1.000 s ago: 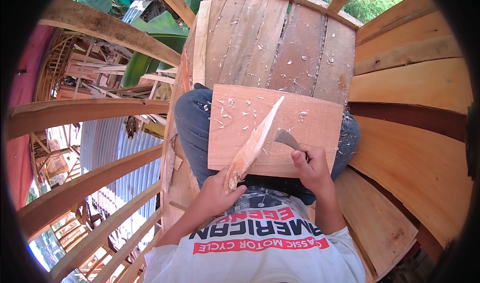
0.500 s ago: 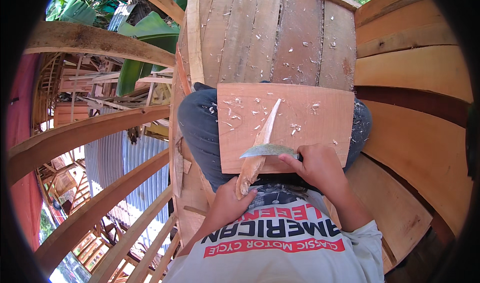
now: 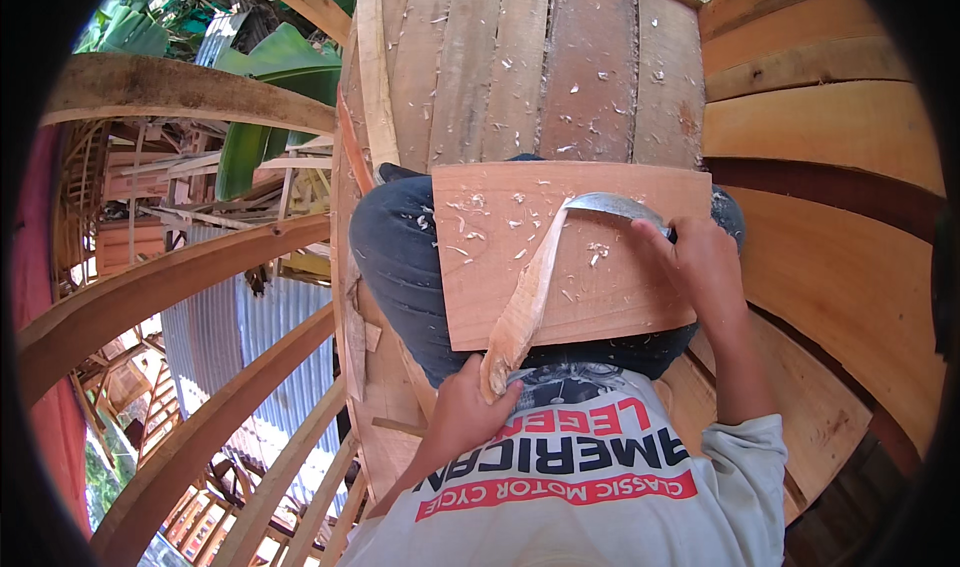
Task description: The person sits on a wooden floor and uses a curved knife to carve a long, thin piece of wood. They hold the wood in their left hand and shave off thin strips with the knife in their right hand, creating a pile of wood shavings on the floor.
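My left hand [image 3: 471, 403] is closed round the thick lower end of a tapered piece of wood [image 3: 524, 312]. The wood slants up and away to a pale, carved point. My right hand [image 3: 704, 257] grips the handle of a knife with a curved blade [image 3: 618, 205]; most of the handle is hidden in my fingers. The blade points left, and its tip is at the wood's narrow far end. Under both lies a flat wooden board [image 3: 640, 292] across my lap, with curled shavings [image 3: 598, 255] scattered on it.
I sit cross-legged on a plank floor [image 3: 590, 77] strewn with shavings. Curved wooden slats [image 3: 180, 267] rail the left side, with corrugated metal sheets [image 3: 270, 337] beyond them. Wide planks [image 3: 830, 257] wall the right. A loose wood strip [image 3: 376, 77] lies at the far left.
My right hand has moved the knife away from me and to the right, from the wood's middle to its pointed end. The wood has tilted slightly in my left hand.
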The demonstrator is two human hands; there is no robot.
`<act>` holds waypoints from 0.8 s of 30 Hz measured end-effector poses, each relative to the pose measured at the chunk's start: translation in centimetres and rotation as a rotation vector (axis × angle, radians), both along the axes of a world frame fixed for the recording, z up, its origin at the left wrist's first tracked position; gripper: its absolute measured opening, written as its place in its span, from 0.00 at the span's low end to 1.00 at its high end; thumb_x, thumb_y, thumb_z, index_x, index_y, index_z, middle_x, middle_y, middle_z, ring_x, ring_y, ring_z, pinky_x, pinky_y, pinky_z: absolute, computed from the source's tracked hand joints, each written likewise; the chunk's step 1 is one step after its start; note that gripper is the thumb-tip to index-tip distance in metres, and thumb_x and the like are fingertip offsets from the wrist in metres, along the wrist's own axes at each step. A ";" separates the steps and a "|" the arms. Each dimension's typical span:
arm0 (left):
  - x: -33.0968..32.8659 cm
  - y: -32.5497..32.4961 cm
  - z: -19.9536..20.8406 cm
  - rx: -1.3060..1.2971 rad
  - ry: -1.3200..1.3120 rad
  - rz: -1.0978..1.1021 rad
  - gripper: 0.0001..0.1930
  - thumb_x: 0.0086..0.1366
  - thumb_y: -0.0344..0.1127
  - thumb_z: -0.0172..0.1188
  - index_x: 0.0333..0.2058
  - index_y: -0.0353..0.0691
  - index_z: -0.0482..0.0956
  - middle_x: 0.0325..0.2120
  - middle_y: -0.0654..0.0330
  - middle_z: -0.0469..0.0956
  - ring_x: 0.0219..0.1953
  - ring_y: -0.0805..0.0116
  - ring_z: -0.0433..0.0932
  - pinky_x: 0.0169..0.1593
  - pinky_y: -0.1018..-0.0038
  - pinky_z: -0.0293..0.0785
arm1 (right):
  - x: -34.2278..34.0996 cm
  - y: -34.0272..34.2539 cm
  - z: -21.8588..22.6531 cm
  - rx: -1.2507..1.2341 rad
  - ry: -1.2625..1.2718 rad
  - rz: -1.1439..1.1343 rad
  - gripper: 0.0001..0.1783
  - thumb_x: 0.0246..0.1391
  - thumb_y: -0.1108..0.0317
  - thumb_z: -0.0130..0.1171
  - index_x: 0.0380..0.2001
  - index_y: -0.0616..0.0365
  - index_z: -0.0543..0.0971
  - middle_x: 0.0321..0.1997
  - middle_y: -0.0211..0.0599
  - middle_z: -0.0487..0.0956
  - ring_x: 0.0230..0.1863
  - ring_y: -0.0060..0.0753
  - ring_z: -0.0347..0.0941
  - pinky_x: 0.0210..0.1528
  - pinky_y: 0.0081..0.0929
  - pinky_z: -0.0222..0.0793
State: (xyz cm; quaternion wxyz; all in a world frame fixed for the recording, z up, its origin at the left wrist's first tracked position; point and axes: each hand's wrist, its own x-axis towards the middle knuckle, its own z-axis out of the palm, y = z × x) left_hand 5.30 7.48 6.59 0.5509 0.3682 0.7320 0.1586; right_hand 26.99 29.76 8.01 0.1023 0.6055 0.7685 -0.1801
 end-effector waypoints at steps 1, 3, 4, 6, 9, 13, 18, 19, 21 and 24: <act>-0.1 0.1 0.0 0.005 0.003 0.000 0.21 0.57 0.44 0.63 0.37 0.31 0.72 0.27 0.38 0.78 0.34 0.39 0.79 0.38 0.57 0.74 | 0.3 0.6 0.7 0.000 -0.015 -0.024 0.40 0.52 0.32 0.51 0.16 0.65 0.79 0.15 0.54 0.74 0.21 0.54 0.76 0.26 0.42 0.71; 0.0 -0.1 0.0 0.003 0.009 -0.010 0.21 0.57 0.45 0.63 0.36 0.31 0.71 0.26 0.38 0.78 0.34 0.39 0.79 0.38 0.56 0.74 | 0.0 0.4 2.2 -0.069 -0.019 -0.051 0.39 0.52 0.34 0.53 0.16 0.66 0.79 0.15 0.55 0.74 0.21 0.55 0.75 0.26 0.43 0.70; 0.1 -0.2 -0.1 -0.006 0.032 -0.024 0.21 0.56 0.45 0.63 0.36 0.31 0.71 0.26 0.38 0.78 0.33 0.39 0.79 0.38 0.56 0.74 | -0.6 -0.9 2.3 -0.114 0.033 0.011 0.39 0.52 0.33 0.53 0.16 0.66 0.79 0.15 0.54 0.74 0.21 0.54 0.75 0.26 0.43 0.70; 0.1 0.1 0.1 -0.015 0.064 -0.068 0.22 0.56 0.46 0.63 0.37 0.31 0.70 0.26 0.39 0.78 0.33 0.39 0.79 0.37 0.55 0.74 | -1.6 -3.4 3.0 -0.195 0.126 0.118 0.39 0.51 0.33 0.53 0.16 0.65 0.80 0.15 0.54 0.74 0.20 0.54 0.75 0.25 0.43 0.70; 0.0 0.0 0.1 -0.013 0.054 -0.053 0.23 0.56 0.46 0.63 0.37 0.31 0.70 0.25 0.39 0.78 0.32 0.39 0.79 0.37 0.55 0.75 | -2.4 -5.6 1.6 -0.296 0.103 0.228 0.39 0.50 0.32 0.54 0.17 0.64 0.81 0.15 0.52 0.75 0.20 0.52 0.75 0.25 0.42 0.70; -0.2 0.4 -0.2 0.008 0.073 -0.085 0.23 0.56 0.47 0.64 0.38 0.31 0.70 0.25 0.39 0.78 0.31 0.40 0.79 0.36 0.56 0.75 | -1.8 -4.8 0.7 -0.211 0.083 0.185 0.39 0.49 0.31 0.53 0.17 0.64 0.81 0.15 0.51 0.75 0.20 0.51 0.76 0.26 0.40 0.71; -0.4 0.5 -0.1 -0.025 0.086 -0.107 0.25 0.56 0.50 0.65 0.38 0.32 0.70 0.23 0.41 0.79 0.29 0.42 0.80 0.35 0.56 0.76 | 0.8 -0.1 0.0 -0.040 -0.118 -0.012 0.40 0.50 0.32 0.53 0.17 0.65 0.81 0.14 0.52 0.75 0.20 0.51 0.75 0.26 0.39 0.72; -0.4 0.6 -0.1 -0.016 0.086 -0.115 0.26 0.56 0.51 0.65 0.38 0.31 0.70 0.23 0.41 0.79 0.29 0.42 0.80 0.35 0.57 0.76 | 0.6 0.1 0.7 -0.061 -0.111 -0.022 0.40 0.51 0.32 0.53 0.17 0.65 0.81 0.14 0.52 0.75 0.19 0.51 0.75 0.26 0.39 0.72; -0.6 0.7 -0.1 -0.015 0.089 -0.134 0.28 0.56 0.53 0.65 0.39 0.31 0.70 0.23 0.41 0.79 0.29 0.42 0.80 0.35 0.57 0.76 | 0.1 -0.5 1.9 -0.119 -0.092 -0.042 0.39 0.51 0.33 0.54 0.17 0.66 0.81 0.14 0.51 0.75 0.19 0.51 0.75 0.25 0.39 0.71; -0.7 0.6 -0.5 0.014 0.063 -0.129 0.30 0.56 0.55 0.65 0.40 0.30 0.70 0.23 0.41 0.79 0.28 0.42 0.80 0.34 0.57 0.76 | -1.4 -4.5 2.3 -0.202 0.069 0.134 0.39 0.49 0.31 0.55 0.16 0.64 0.80 0.13 0.50 0.74 0.18 0.51 0.75 0.24 0.39 0.71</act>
